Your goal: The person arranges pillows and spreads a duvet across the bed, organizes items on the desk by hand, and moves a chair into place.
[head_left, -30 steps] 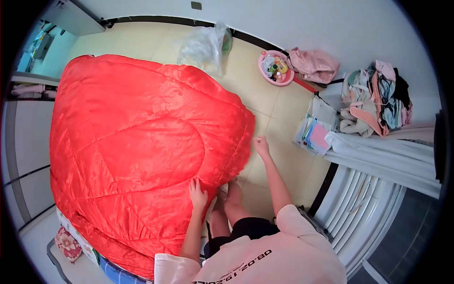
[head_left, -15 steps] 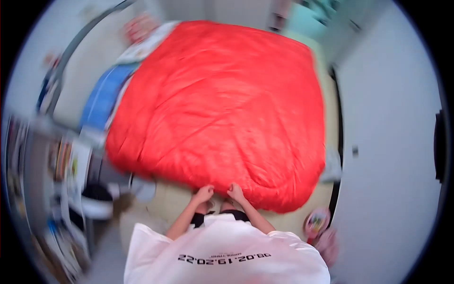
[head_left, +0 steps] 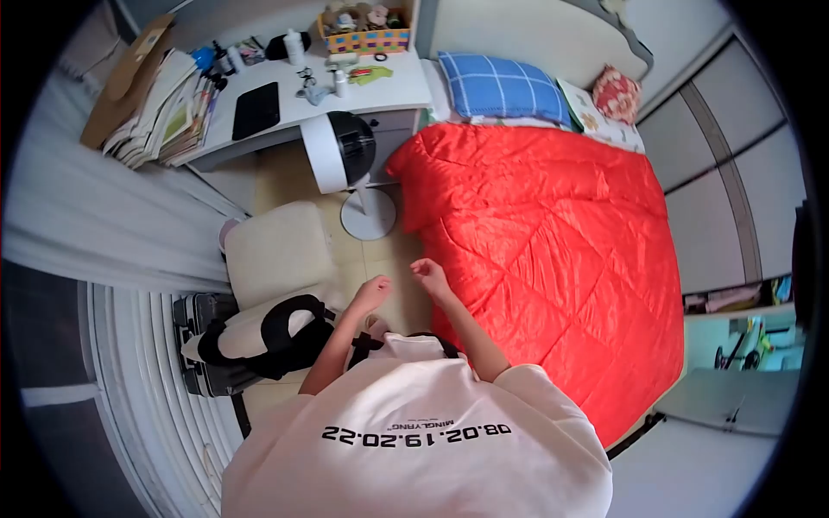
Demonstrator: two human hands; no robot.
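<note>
Just beyond the white shirt (head_left: 414, 457), the left hand (head_left: 372, 294) and right hand (head_left: 430, 277) hang loosely curled and seemingly empty; I cannot tell whether their fingers press together. To their right, the red quilt (head_left: 557, 268) lies spread up to the blue pillow (head_left: 505, 88), apparently at a hands-off step where any hold calls for reaching rightward

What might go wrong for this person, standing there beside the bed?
The fan stands on the floor close to the red quilt; a tug on the quilt from the nearby right hand might knock it over.

The chair and suitcase leave only a narrow strip of floor beside the quilt, so someone stepping sideways could trip.
</note>
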